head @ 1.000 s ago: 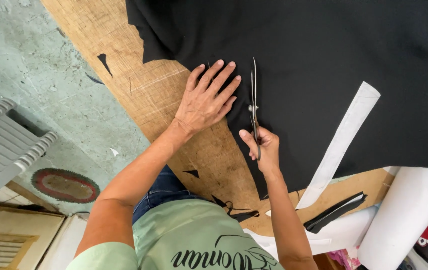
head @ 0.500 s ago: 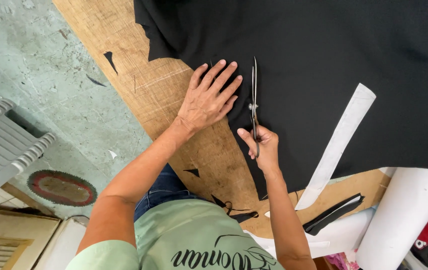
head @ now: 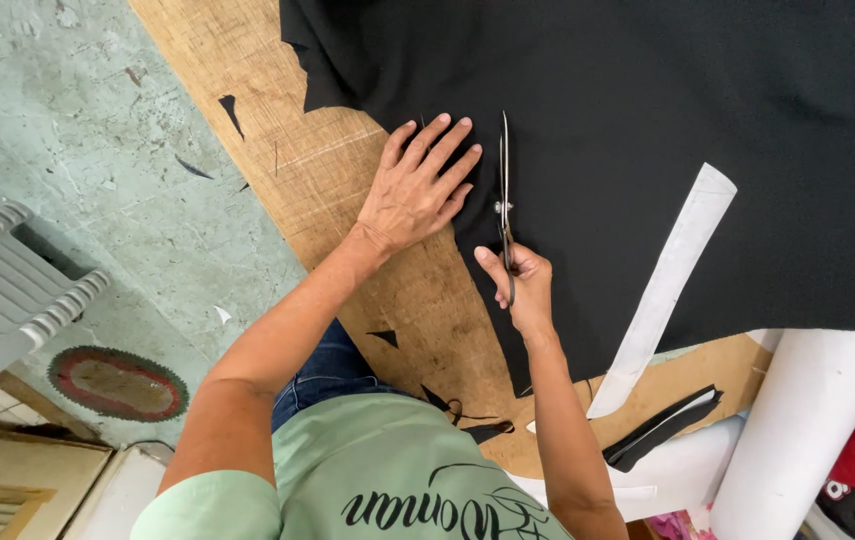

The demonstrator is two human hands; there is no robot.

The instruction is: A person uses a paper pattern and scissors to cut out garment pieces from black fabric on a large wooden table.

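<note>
Far left: pale plastic slatted piece (head: 7, 290) and an oval rug (head: 117, 383) on a worn green floor (head: 77, 130). Small black offcuts (head: 230, 112) lie on the floor and along the board's edge, where trimmed bits would drop.

Wooden board (head: 347, 190) runs diagonally from far left to near right, serving as the cutting surface. Black fabric (head: 647, 120) is spread flat over its far and right portion, its left edge jagged.

Left hand (head: 415, 190): open, fingers spread, palm pressed flat on the fabric's edge just left of the blades. It grips nothing; the spread looks meant to pin the cloth and keep it taut beside the cut line.

Scissors (head: 504, 190): blades point away from the person, lying low along the fabric, nearly together as far as can be seen. Right hand (head: 519, 285) is closed around the handles at the near end, thumb on top, wrist straight in line with the blades, which suits a straight cut.

Right of that: 1 long white strip (head: 669, 280) rests at a slant on the fabric, near end over bare board. Near right: folded black pieces (head: 662, 432) on white sheet, then a white roll (head: 797, 420) against the board edge.
</note>
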